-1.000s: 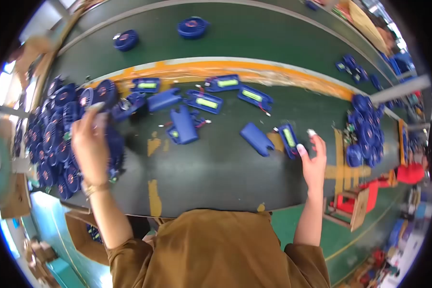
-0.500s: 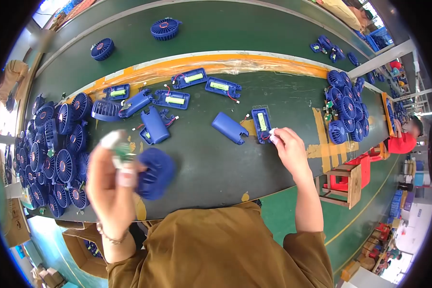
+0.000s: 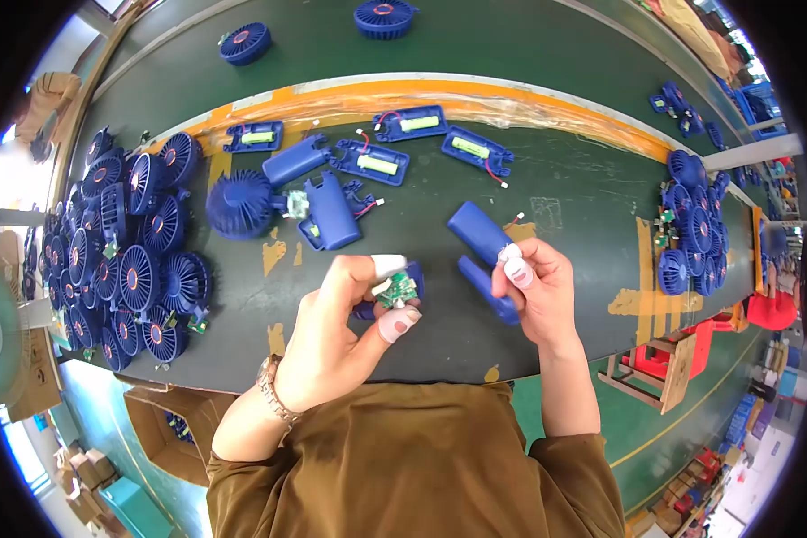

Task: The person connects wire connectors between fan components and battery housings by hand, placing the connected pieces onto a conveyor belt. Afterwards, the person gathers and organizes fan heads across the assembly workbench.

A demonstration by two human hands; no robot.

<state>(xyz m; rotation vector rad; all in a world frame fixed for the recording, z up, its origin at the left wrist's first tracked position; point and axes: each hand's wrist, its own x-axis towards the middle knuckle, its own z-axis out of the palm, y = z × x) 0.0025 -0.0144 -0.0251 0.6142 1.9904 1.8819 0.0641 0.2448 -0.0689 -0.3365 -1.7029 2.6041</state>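
My left hand holds a blue fan head by its small green circuit board, pinched between thumb and forefinger. My right hand grips a blue handle shell just above the table. Another blue handle shell lies right behind my right hand. Both hands hover over the near middle of the dark green table, close together.
A heap of blue fan heads fills the left. A single fan head and several handle shells with green batteries lie behind. More fan heads pile at right. Two fan heads sit on the far belt. A cardboard box is below the table edge.
My left hand brought the fan head with its board from the left to the middle. My right hand picked up the handle shell and drew it nearer.
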